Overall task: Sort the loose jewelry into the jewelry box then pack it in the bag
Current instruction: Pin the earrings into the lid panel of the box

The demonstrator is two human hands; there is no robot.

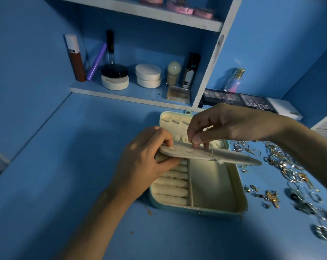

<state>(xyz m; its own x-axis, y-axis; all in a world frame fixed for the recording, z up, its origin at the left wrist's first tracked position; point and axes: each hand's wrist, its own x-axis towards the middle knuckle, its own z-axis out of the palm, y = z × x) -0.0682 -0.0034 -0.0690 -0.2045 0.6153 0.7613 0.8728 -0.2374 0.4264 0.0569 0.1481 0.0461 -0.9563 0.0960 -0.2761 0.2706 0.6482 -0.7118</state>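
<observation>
An open teal jewelry box [239,196] with a cream lining lies on the blue desk. Ring rolls fill its left side and a bare compartment its right. Its lid [170,119] lies open behind. My left hand [145,164] grips the left end of a flat cream earring panel [234,159] held level over the box. My right hand [220,126] pinches something tiny, too small to make out, at the panel's top face. Loose jewelry [282,166], rings, hoops and earrings, lies scattered on the desk right of the box.
A shelf unit [121,94] behind the box holds cosmetics: compacts, tubes and bottles. Eyeshadow palettes [256,104] and a perfume bottle [234,81] sit at the back right. Blue walls close in both sides.
</observation>
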